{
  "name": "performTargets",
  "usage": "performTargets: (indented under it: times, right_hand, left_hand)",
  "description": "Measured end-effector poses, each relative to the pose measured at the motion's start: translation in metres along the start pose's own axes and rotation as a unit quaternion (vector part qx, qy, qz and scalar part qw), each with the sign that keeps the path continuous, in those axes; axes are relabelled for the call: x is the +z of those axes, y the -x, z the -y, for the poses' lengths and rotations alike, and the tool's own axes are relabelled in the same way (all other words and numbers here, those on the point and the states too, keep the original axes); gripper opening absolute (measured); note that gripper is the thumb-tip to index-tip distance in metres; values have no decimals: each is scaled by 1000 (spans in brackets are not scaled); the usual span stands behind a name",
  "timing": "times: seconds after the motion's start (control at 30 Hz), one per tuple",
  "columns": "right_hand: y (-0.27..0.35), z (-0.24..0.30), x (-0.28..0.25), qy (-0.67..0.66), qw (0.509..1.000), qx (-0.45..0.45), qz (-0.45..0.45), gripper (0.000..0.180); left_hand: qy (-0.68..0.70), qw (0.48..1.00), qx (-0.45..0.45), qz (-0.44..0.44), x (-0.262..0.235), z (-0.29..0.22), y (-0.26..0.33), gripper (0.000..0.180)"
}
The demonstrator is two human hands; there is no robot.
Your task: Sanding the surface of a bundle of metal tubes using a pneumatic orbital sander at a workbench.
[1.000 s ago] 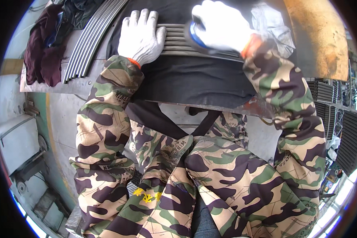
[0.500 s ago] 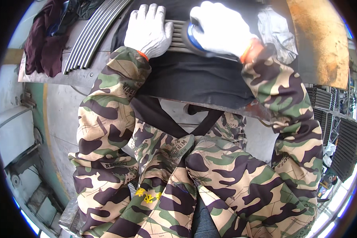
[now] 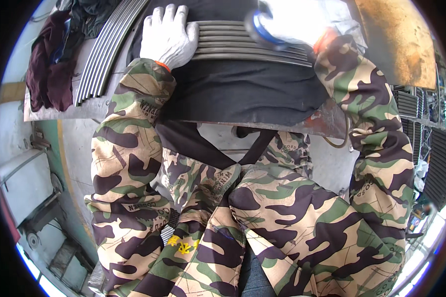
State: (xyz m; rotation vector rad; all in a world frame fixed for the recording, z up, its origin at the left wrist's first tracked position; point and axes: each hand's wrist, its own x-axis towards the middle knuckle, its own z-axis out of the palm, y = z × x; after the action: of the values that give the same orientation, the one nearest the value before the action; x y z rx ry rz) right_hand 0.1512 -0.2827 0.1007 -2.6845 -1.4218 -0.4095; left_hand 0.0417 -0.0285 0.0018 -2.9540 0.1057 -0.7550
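Note:
My left hand (image 3: 168, 34), in a white glove, lies flat with fingers spread on the left end of a row of grey metal strips (image 3: 243, 47) on a black mat (image 3: 243, 91). My right hand (image 3: 295, 20), also gloved and washed out by glare, is closed on a round tool with a blue rim (image 3: 262, 30) pressed against the strips near their right part. Both camouflage sleeves reach up from below.
A bundle of long curved metal strips (image 3: 104, 54) lies at the left on the steel table (image 3: 54, 113). Dark red cloth (image 3: 47, 74) sits further left. A rusty orange plate (image 3: 396, 44) is at the upper right. Dark racks (image 3: 431, 148) stand at the right.
The view has shifted so both hands sit higher in the picture. My left hand stays flat on the strips; my right hand with the tool has moved slightly right along them.

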Motion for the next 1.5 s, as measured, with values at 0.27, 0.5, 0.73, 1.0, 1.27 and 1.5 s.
performTargets:
  times: [0.27,0.5,0.73,1.0,1.27,1.5]
  right_hand:
    - [8,-15,11,4,996,-38,-77,21]
    - [16,3,3,-41,999,-18,-18,18]
    - [-10,32,-6,-45,998,-27,40,26]
    - [-3,-25,9,-16,999,18,-28,23]
    - [53,-52,-5,-33,999,-13,-23,24]
    - [55,-39,-7,-32,999,-19,-17,22]
  left_hand:
    - [-58,994,72,-50,18,17,-11,37]
    - [-71,984,149,-73,26,-1,-17,22]
    - [-88,987,123,-58,8,19,-8,19]
    - [-97,988,114,-35,18,20,-7,24]
    - [-144,978,150,-10,15,25,-13,26]
    - [-161,973,168,9,19,35,-7,29]
